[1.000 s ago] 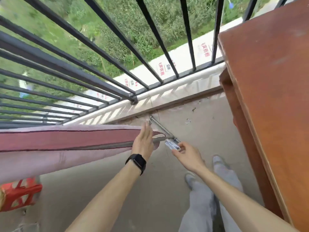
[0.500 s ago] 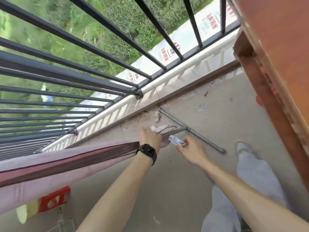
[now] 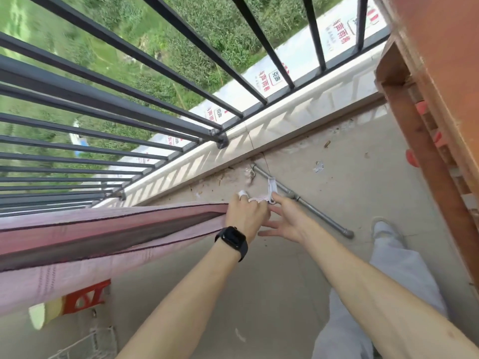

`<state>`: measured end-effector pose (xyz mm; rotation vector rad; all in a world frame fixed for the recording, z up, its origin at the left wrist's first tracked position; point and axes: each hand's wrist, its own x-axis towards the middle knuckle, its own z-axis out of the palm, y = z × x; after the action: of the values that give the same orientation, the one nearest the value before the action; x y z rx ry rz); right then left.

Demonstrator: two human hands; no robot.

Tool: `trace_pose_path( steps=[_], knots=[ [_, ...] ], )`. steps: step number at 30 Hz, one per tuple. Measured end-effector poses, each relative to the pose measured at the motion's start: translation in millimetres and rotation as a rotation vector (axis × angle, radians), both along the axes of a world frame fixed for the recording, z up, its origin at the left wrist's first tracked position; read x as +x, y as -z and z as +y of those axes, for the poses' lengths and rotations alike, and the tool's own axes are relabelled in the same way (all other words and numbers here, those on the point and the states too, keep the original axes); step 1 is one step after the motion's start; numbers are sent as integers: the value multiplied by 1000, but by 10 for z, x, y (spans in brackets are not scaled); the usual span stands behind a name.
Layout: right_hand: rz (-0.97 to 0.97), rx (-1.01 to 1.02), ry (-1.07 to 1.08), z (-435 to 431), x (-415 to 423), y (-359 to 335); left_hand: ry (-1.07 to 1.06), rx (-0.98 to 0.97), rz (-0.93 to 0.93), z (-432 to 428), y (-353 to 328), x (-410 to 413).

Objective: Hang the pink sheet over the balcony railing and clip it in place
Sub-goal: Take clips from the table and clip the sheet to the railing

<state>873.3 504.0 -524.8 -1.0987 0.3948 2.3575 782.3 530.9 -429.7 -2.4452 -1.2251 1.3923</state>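
Pink sheet [image 3: 103, 229] looks soft and light; your left grip [image 3: 246, 216] bunches its end, your right grip [image 3: 287, 221] pinches the clip [image 3: 272, 186] beside it.

1. My left arm [image 3: 181, 294] reaches forward from the near edge, bare, with a black watch [image 3: 232, 242] on the wrist.
2. My left hand [image 3: 246, 216] is curled, back upward, gripping the end of the pink sheet [image 3: 103, 229].
3. My right arm [image 3: 363, 281] stretches in from the near right, bare.
4. My right hand [image 3: 285, 221] sits just beside the left. Its thumb and forefinger pinch the white clip [image 3: 272, 186], and its other fingers spread loosely leftward.
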Motion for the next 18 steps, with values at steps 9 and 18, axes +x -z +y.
trace_pose_path(
  steps=[9,18],
  knots=[
    [-141,295,-233,89,-242,0,112,18,43,100,-18,-67],
    [-666,147,-64,63,-162,114,-38,-6,19,145,-30,7]
  ],
)
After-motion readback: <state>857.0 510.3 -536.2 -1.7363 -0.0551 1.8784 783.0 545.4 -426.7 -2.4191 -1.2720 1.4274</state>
